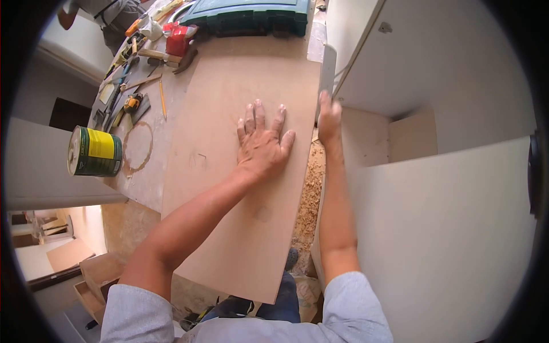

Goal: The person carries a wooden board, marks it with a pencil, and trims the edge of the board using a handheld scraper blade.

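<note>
A long, thin wooden board lies over the workbench, its near end reaching toward my body. Flat on the middle of the board rests my left hand, fingers spread. My right hand is at the board's right edge, closed around the lower end of a flat, pale grey blade-like tool. The tool stands along the edge; its gripped part is hidden by my fingers. A pencil mark and a small dark mark show left of my left hand.
A teal case sits beyond the board. Left are a pencil, hammers, a red packet and a green-yellow can. White cabinet panels stand right, wood shavings lie below. Another person stands upper left.
</note>
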Available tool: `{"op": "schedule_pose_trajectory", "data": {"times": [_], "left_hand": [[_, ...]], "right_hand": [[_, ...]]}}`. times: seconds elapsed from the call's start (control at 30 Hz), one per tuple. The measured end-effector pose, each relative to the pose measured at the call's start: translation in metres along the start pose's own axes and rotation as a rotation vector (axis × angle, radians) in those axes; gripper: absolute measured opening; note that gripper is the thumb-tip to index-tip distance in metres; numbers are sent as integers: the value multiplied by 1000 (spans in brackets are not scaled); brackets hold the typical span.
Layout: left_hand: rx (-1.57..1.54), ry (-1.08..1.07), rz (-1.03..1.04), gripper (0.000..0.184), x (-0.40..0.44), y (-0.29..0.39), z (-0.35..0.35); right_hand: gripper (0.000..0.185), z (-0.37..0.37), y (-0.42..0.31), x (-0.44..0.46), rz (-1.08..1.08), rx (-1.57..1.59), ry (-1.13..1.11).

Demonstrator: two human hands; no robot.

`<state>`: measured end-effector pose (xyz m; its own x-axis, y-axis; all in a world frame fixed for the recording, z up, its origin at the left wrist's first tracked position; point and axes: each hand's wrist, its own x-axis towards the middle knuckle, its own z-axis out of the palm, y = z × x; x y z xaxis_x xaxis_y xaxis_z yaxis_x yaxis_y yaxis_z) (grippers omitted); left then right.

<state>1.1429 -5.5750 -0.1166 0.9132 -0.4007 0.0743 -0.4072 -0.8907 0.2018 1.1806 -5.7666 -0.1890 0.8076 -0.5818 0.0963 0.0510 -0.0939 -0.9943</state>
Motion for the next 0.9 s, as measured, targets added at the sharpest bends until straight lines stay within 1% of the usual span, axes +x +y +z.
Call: {"op": "schedule_pose_trajectory", "data": {"times": [0.03, 0.1, 0.13, 0.23, 0.27, 0.33, 0.37, 0.43, 0.47, 0.53, 0.57, 0.6, 0.67, 0.7, 0.73, 0.8, 0.9], "left_hand": [[9, -3, 9, 68, 1, -1, 2], [24, -14, 16, 68, 1, -3, 5], [24, -15, 21, 68, 0, -3, 4], [32, -8, 23, 68, 3, -3, 3], [32, -3, 25, 68, 0, -2, 4], [33, -9, 19, 68, -2, -3, 5], [36, 0, 23, 68, 1, -3, 6], [39, -4, 24, 68, -1, -3, 7], [43, 14, 23, 68, 1, -2, 7], [36, 24, 24, 68, 0, 0, 6], [30, 32, 24, 67, 0, -1, 5], [33, 28, 39, 67, 1, 0, 5], [20, 69, 33, 66, -1, -1, 7], [21, 64, 43, 66, -2, -1, 9], [21, 85, 46, 66, 0, -1, 10], [17, 102, 48, 66, -2, -2, 12], [13, 110, 48, 67, -4, -3, 11]], "right_hand": [[52, 6, 6, 36, -20, -52, 13], [53, 17, 19, 93, 76, -27, -4], [53, 21, 20, 107, 80, -24, -10], [49, 29, 19, 118, 140, 330, -55], [49, 25, 23, 106, 151, 325, -57], [44, 17, 21, 74, 99, 188, -61], [44, 16, 17, 62, 99, 187, -59], [41, 14, 12, 24, 63, 375, -64], [41, 9, 8, 5, 64, 376, -54], [40, -1, -1, -33, 65, 200, -41], [39, -6, 13, -48, 78, 142, -70], [39, -9, 11, -65, 80, 145, -55], [38, -12, -3, -116, 50, 296, -33], [38, -18, -23, -139, 56, 238, -18], [38, -23, -26, -163, 55, 239, -3], [37, -36, -31, -215, 140, 106, -38], [36, -51, -46, -295, 176, 103, -48]]}}
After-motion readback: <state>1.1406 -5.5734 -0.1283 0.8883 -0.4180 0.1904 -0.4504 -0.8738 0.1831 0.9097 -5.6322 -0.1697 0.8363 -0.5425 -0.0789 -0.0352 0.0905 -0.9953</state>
